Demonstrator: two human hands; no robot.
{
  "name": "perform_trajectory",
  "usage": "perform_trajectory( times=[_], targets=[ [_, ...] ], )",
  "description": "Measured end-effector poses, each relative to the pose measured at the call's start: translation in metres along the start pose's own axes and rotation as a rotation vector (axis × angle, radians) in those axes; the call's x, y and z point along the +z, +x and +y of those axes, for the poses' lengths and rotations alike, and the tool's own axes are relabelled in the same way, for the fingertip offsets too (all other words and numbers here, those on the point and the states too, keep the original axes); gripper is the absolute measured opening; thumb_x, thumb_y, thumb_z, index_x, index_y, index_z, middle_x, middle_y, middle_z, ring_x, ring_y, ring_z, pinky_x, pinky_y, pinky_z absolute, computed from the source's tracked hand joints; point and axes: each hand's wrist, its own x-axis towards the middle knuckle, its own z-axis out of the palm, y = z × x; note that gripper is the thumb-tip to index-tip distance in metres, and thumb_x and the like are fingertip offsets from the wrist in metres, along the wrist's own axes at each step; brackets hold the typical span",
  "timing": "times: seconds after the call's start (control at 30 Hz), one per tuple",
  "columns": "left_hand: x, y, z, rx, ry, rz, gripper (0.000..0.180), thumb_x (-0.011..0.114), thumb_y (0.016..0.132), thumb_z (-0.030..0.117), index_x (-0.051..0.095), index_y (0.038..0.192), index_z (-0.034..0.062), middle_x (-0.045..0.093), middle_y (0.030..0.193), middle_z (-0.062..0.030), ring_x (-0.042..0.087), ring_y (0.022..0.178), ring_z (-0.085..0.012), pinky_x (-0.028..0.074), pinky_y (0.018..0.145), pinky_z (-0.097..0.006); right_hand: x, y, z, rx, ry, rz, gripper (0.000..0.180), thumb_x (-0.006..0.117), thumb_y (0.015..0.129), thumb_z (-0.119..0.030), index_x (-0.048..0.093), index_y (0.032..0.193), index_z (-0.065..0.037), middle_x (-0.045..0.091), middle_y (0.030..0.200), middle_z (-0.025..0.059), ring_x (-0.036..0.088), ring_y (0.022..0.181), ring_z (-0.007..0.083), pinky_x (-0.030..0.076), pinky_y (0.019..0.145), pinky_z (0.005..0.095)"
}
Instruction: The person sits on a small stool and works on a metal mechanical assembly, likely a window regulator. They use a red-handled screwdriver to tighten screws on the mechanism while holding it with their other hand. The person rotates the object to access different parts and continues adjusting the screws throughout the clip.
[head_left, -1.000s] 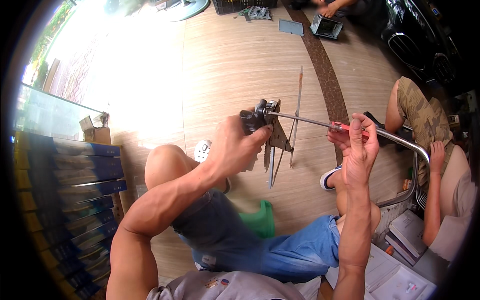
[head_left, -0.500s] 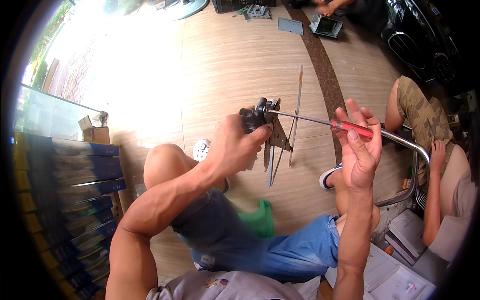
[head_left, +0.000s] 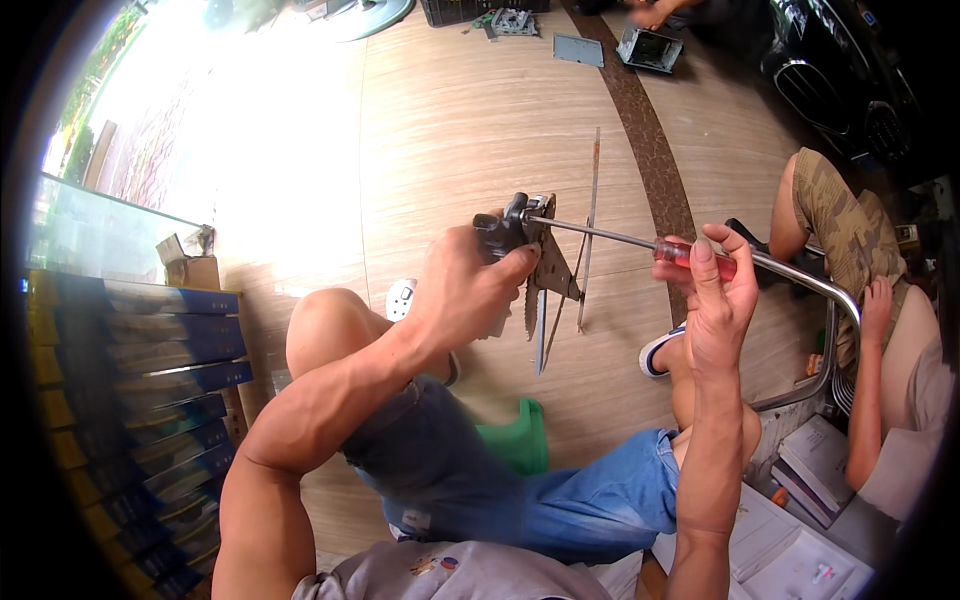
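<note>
Above the wooden floor [head_left: 460, 130], in front of the seated person's raised knees, the left hand [head_left: 470, 290] is clenched around a small dark metal mechanism [head_left: 520, 225] with a flat grey bracket plate [head_left: 553, 270] hanging from it. A serrated blade-like strip [head_left: 531, 310] and thin metal rods [head_left: 592, 225] extend from the mechanism, the rods running upward and downward past the plate. The right hand [head_left: 720, 300] grasps the red transparent handle of a screwdriver [head_left: 690, 255] between fingertips and thumb, palm facing the camera. The screwdriver shaft lies nearly horizontal, and its tip meets the top of the mechanism just beside the left thumb. A curved chrome tube [head_left: 815, 290] passes behind the right hand and bends downward at the right. A green object [head_left: 520, 440] sits on the floor between the legs. A second person's arm [head_left: 875, 380] rests at the right edge, near stacked papers [head_left: 800, 545]. Blue boxes [head_left: 140, 400] are stacked along the left edge.
</note>
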Motion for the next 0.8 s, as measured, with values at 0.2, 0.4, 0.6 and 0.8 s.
perform_trajectory(
  times=[0.2,0.4,0.6,0.8],
  targets=[
    [0.0,-0.002,0.005,0.025,-0.018,0.004,0.025,0.066,0.094,0.021,0.064,0.089,-0.0039,0.062,0.061,-0.0084,0.06,0.053,-0.0156,0.048,0.05,-0.035,0.011,-0.001,-0.004,-0.053,0.061,0.072,0.038,0.065,0.101,-0.014,0.047,0.13,0.002,0.069,0.113,0.0227,0.071,0.102,0.0266,0.06,0.091,0.0391],
    [-0.001,-0.002,0.006,-0.039,0.042,-0.03,0.024,0.068,0.096,0.019,0.071,0.105,-0.0027,0.065,0.072,-0.0027,0.059,0.063,-0.0088,0.048,0.056,-0.028,-0.004,0.001,-0.001,0.058,-0.086,0.03,0.041,0.066,0.1,-0.013,0.045,0.132,0.001,0.067,0.117,0.0232,0.069,0.109,0.028,0.059,0.095,0.0406],
    [-0.001,-0.001,0.008,-0.019,0.067,-0.036,0.024,0.067,0.096,0.019,0.071,0.106,-0.0018,0.064,0.071,-0.0018,0.057,0.063,-0.0082,0.046,0.056,-0.028,0.017,-0.002,-0.004,-0.133,0.174,0.074,0.038,0.068,0.1,-0.017,0.049,0.127,0.001,0.069,0.112,0.0229,0.072,0.1,0.0267,0.062,0.088,0.0379],
    [0.0,0.0,0.003,0.042,0.027,0.009,0.027,0.065,0.094,0.021,0.065,0.087,-0.0048,0.062,0.06,-0.0096,0.06,0.053,-0.0162,0.047,0.051,-0.036,-0.004,-0.001,-0.004,0.115,-0.147,0.049,0.037,0.066,0.1,-0.01,0.046,0.129,-0.001,0.066,0.12,0.0246,0.068,0.111,0.0286,0.057,0.099,0.0429]
  ],
)
